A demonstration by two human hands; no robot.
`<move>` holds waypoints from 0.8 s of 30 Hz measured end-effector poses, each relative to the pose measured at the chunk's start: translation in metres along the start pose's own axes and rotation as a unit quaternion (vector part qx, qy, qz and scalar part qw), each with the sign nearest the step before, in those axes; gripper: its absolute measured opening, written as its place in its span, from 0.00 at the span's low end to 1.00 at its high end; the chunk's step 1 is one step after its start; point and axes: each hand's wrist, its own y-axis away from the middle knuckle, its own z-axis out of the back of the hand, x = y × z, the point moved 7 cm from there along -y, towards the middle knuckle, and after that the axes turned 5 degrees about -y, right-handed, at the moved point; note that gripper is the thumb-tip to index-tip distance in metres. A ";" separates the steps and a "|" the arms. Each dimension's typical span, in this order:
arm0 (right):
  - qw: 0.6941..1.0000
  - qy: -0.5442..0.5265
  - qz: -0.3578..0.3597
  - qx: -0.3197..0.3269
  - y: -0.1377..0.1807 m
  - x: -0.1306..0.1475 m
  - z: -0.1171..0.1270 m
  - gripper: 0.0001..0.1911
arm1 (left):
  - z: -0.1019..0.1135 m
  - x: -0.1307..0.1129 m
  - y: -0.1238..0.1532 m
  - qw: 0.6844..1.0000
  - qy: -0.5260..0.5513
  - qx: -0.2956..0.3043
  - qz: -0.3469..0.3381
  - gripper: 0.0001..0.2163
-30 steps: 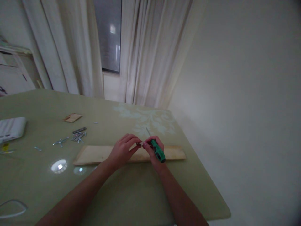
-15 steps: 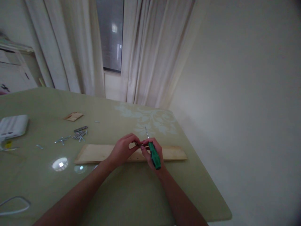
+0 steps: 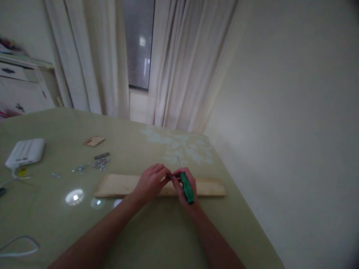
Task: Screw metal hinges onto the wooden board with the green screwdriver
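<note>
Above the middle of a pale wooden board [image 3: 119, 185], my two hands meet at the fingertips. My left hand [image 3: 151, 181] pinches a small dark metal piece [image 3: 168, 176], too small to name. A green-handled screwdriver [image 3: 187, 188] rests in my right hand [image 3: 186, 183], held between thumb and palm, its thin shaft pointing up and away from me. The right fingertips also touch the small piece. The board lies flat, long side across in front of me, with a few small dark holes; my hands hide part of it.
Left of the board lie metal strips and screws [image 3: 101, 162], with loose screws [image 3: 81, 168] beside them. Farther back is a small wooden piece [image 3: 94, 141]. A white device [image 3: 26, 151] with a cable stands at the left. A wall [image 3: 280, 130] borders the table's right side.
The view has shifted slightly left, so things appear farther right. My fingers have moved a little around the small metal piece, which shows more clearly. The screwdriver remains in my right hand.
</note>
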 end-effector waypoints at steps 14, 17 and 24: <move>1.000 0.007 -0.016 -0.004 0.000 -0.002 -0.002 0.08 | -0.006 0.005 0.001 0.999 0.022 0.025 0.041 0.03; 1.000 0.008 -0.025 -0.008 0.000 -0.006 -0.001 0.08 | -0.009 0.007 0.001 0.995 0.065 0.035 0.066 0.03; 0.999 0.000 -0.031 -0.022 -0.001 -0.010 0.001 0.14 | -0.018 0.023 0.001 0.945 0.260 0.047 0.194 0.03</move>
